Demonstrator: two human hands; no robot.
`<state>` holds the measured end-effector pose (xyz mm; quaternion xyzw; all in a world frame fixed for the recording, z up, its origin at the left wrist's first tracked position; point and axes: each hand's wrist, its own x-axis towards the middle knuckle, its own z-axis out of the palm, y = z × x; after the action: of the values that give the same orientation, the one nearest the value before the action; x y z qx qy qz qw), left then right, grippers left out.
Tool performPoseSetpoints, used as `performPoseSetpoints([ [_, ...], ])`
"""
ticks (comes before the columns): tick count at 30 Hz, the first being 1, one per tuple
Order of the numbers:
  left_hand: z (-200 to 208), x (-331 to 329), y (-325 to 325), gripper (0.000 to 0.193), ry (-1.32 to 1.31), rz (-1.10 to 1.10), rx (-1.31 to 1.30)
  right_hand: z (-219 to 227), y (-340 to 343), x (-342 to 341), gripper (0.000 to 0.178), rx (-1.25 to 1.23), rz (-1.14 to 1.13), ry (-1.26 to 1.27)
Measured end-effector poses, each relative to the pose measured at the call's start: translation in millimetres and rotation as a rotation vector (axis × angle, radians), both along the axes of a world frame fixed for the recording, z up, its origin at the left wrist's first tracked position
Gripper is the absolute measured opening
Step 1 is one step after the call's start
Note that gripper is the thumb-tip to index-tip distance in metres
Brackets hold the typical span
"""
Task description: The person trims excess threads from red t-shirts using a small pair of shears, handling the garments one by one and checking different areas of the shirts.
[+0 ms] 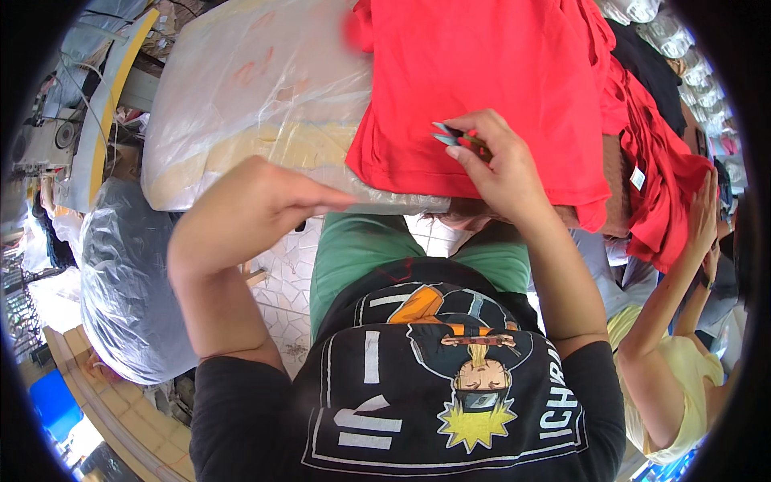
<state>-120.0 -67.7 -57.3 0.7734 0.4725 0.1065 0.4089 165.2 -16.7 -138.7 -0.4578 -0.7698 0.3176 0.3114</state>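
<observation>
A red T-shirt [474,80] lies spread over the front of the work surface, its hem toward me. My right hand [502,161] is above the lower part of the shirt, closed around small thread snips [446,135] whose tips point left. My left hand [281,193] hangs over the front edge, left of the shirt, with its fingers stretched out together and pointing right. It holds nothing that I can see and is apart from the fabric.
A plastic-wrapped, padded surface [257,88] extends to the left. More red garments [650,153] hang at the right, where a co-worker's hand [704,209] touches one. A large plastic-wrapped bundle [132,281] stands at my left, and a yellow-edged board [120,88] is behind it.
</observation>
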Motion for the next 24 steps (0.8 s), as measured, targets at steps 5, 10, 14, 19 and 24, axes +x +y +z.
performPoseSetpoints([
  [5,24.6,-6.7,-9.1,0.015,0.066,0.128,0.075,6.7,-2.5,9.2,0.027,0.079,0.051,-0.012],
  [10,-42.6,24.9,2.6,0.029,-0.009,0.090,0.304,10.3,-17.2,22.5,0.027,0.077,0.180,-0.358],
  [14,-92.5,63.5,6.0,0.034,0.079,0.126,0.575,8.9,-13.4,43.9,0.027,0.170,0.200,-0.343],
  [19,-115.0,70.0,33.6,0.032,-0.079,0.498,0.724,45.7,-14.9,46.9,0.021,0.100,0.037,-0.123],
  [24,-87.8,69.2,47.0,0.022,-0.906,0.672,0.246,48.9,-10.5,61.2,0.016,0.204,0.011,-0.312],
])
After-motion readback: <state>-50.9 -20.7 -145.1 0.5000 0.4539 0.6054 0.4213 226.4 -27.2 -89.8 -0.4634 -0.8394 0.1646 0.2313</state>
